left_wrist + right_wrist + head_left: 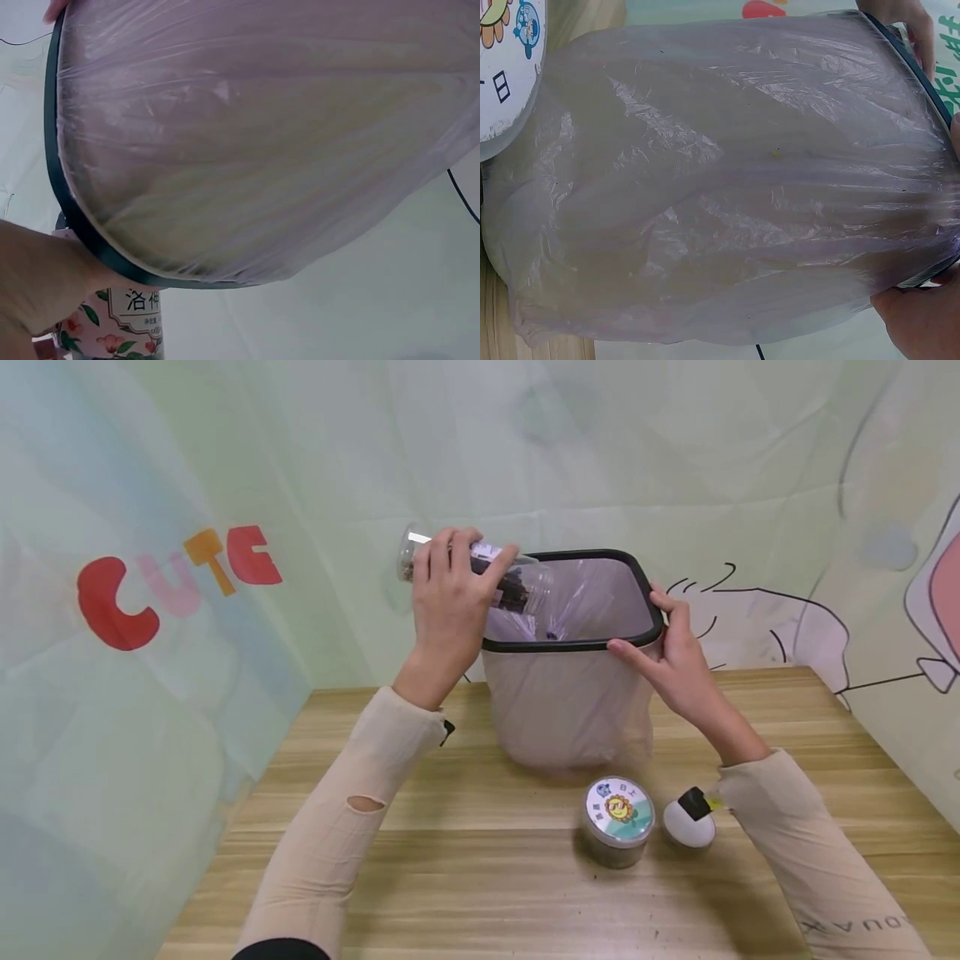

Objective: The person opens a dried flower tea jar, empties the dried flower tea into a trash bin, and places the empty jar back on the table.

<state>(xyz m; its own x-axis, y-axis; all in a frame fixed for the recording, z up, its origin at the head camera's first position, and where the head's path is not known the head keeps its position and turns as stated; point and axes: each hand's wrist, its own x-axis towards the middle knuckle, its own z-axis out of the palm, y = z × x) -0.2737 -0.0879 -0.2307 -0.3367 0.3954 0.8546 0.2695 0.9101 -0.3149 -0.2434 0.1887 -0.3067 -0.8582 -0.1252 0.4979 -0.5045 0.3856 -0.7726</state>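
My left hand (450,610) grips a clear jar (516,592) from above, its fingers wrapped over the side. The jar lies nearly on its side, with its right end over the opening of a waste bin (570,706). Dark dried pieces show inside it, and its pink floral label (112,322) appears in the left wrist view. A thin translucent bag lines the bin and folds over its outside beneath a black rim (573,646). My right hand (682,664) holds that rim at the right, thumb at the front, fingers farther back.
On the wooden table (480,885), in front of the bin, stands a round container (618,818) with a sunflower picture on top. Right of it lies a white round lid (690,827), partly covered by the right wrist's black device. A printed cloth backdrop (360,460) hangs close behind.
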